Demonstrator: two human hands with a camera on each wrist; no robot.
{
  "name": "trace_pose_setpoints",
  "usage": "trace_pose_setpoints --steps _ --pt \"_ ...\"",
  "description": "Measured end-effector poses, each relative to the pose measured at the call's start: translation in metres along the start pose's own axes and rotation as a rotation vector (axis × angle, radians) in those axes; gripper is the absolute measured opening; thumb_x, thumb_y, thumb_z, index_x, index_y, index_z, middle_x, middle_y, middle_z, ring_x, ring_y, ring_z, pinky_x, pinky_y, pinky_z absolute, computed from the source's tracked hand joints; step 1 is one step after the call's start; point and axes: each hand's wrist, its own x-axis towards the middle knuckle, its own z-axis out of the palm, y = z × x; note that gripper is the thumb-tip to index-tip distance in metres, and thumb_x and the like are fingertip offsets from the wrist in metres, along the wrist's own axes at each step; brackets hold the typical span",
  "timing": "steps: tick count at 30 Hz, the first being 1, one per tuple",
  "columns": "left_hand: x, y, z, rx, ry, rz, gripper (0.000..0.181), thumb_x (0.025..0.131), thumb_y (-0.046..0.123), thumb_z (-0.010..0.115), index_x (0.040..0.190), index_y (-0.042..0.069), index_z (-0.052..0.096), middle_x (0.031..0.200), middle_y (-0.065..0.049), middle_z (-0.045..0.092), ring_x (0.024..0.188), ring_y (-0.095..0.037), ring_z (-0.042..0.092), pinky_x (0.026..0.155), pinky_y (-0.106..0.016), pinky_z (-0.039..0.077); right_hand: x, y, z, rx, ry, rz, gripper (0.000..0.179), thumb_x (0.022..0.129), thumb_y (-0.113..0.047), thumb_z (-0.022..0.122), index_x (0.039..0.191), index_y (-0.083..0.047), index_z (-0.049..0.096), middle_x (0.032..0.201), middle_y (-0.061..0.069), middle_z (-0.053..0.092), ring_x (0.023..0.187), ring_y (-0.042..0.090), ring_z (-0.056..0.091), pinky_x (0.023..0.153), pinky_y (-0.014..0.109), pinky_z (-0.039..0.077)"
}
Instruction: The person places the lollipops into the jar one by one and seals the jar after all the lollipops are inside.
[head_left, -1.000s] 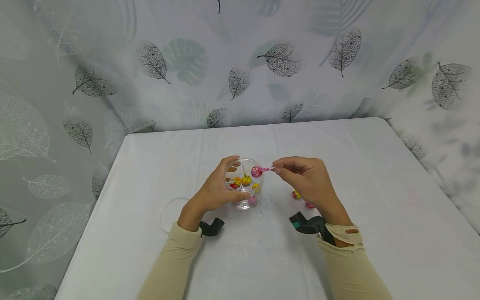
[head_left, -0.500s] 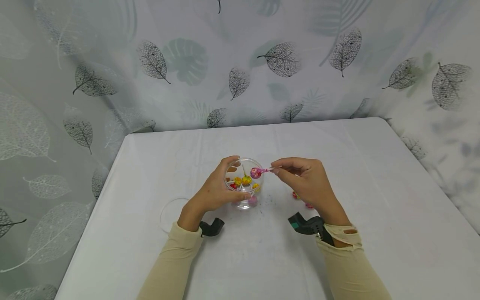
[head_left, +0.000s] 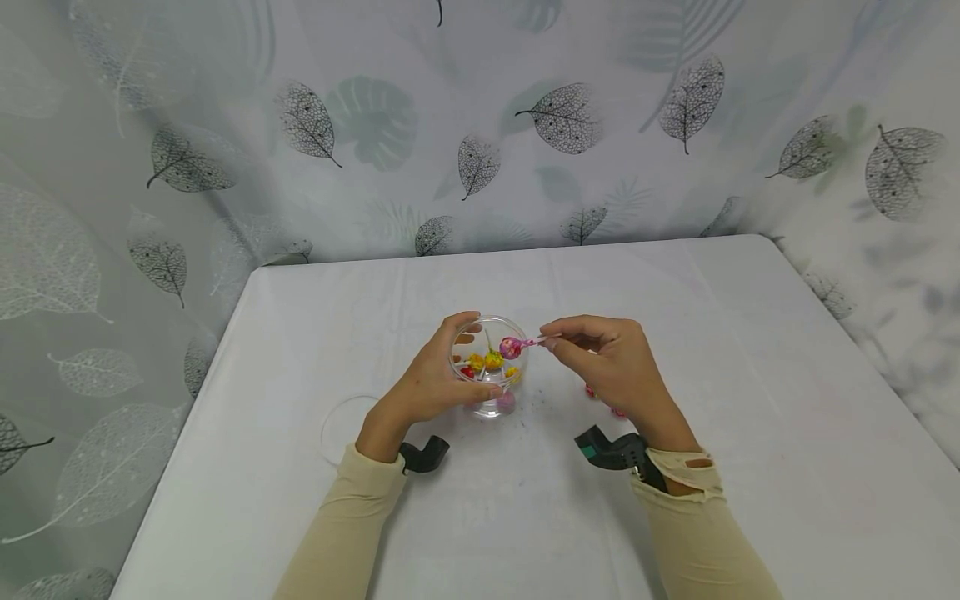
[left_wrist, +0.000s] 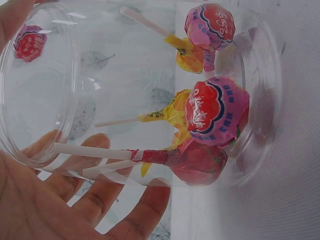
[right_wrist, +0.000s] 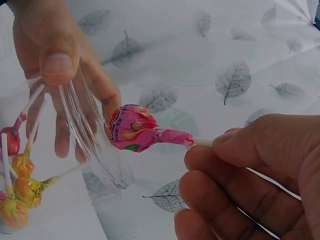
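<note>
My left hand (head_left: 426,379) grips a clear round jar (head_left: 491,408) near its rim, fingers behind and thumb in front. Inside the jar lie several wrapped lollipops; the left wrist view shows a pink lollipop (left_wrist: 217,112), a red lollipop (left_wrist: 200,162) and a yellow lollipop (left_wrist: 175,114) near the bottom. My right hand (head_left: 611,354) pinches the white stick of another pink lollipop (right_wrist: 134,128) between thumb and index finger. Its candy head is at the jar's mouth, on the right side of the rim.
Two wrapped lollipops (head_left: 618,412) lie on the white table (head_left: 750,375), partly hidden under my right hand. A clear ring-shaped lid (head_left: 330,417) rests to the left, partly behind my left wrist. A leaf-patterned curtain (head_left: 480,125) stands around the table.
My right hand has shifted slightly left, bringing the pink lollipop's head a little further over the jar's mouth. My left hand and the jar have stayed in place.
</note>
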Motion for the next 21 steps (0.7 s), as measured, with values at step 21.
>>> trace_pose_setpoints --steps 21 --pt "-0.0003 0.0 -0.001 -0.008 -0.014 0.004 0.098 0.07 0.043 0.086 0.146 0.035 0.026 0.146 -0.005 0.042 0.132 -0.033 0.042 0.1 -0.054 0.043 0.0013 0.0007 0.0094 -0.054 -0.009 -0.019 0.012 0.089 -0.012 0.071 0.1 -0.014 0.076 0.093 -0.004 0.074 0.075 0.011 0.066 0.06 0.028 0.052"
